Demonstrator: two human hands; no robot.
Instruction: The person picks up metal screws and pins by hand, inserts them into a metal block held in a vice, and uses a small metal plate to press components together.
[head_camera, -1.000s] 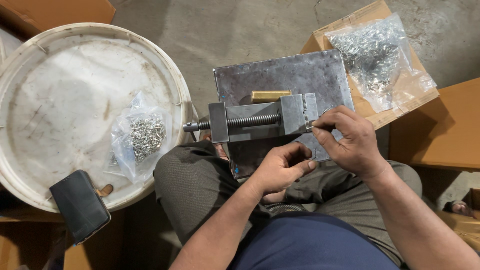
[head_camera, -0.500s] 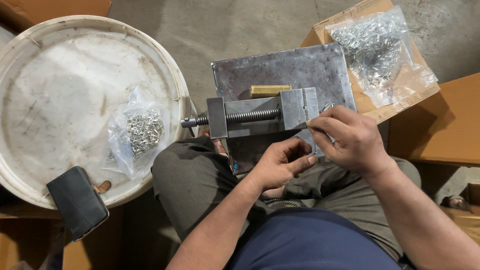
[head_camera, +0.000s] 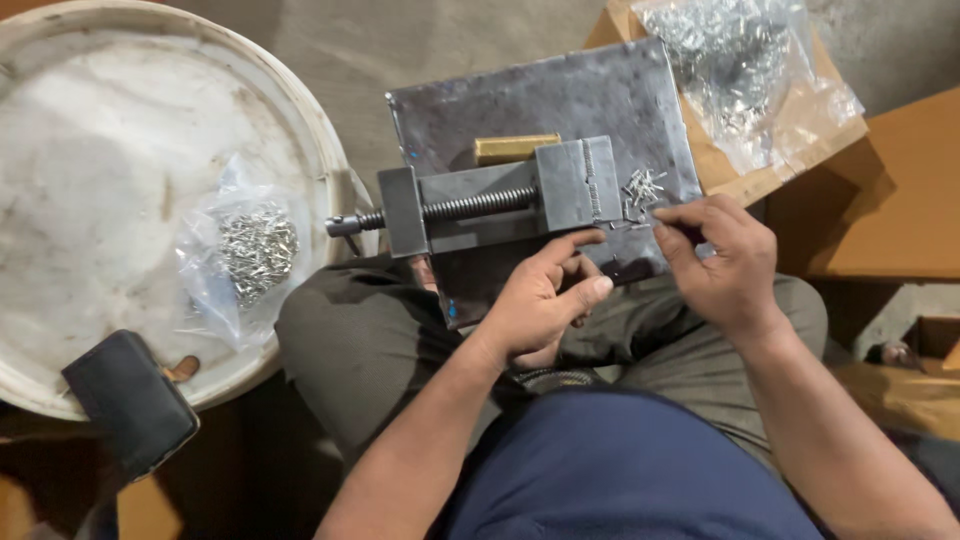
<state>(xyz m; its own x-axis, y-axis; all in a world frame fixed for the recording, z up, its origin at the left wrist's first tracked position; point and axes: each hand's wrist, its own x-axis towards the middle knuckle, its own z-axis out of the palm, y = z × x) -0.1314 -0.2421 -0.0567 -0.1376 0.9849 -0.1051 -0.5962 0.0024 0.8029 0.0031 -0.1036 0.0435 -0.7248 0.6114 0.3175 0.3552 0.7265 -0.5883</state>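
Note:
A small steel vise (head_camera: 500, 205) with a threaded screw lies on a dark metal plate (head_camera: 560, 100) resting on my lap. My left hand (head_camera: 545, 300) touches the vise's near right edge, fingers curled, thumb and forefinger against the jaw block. My right hand (head_camera: 725, 265) is beside the vise's right end, fingertips pinched at the plate; whether a pin sits between them is hidden. A little heap of small metal pins (head_camera: 640, 187) lies on the plate just above my right fingers. A brass block (head_camera: 515, 148) sits behind the vise.
A round white lid (head_camera: 100, 130) at left carries a clear bag of metal pins (head_camera: 250, 250). A black case (head_camera: 130, 400) lies at its near edge. Another clear bag of pins (head_camera: 740, 60) rests on cardboard at top right, next to a brown box (head_camera: 890, 190).
My right hand has drawn back from the vise's right end, uncovering loose pins on the plate. My left hand has reached up to the vise. The view has shifted slightly.

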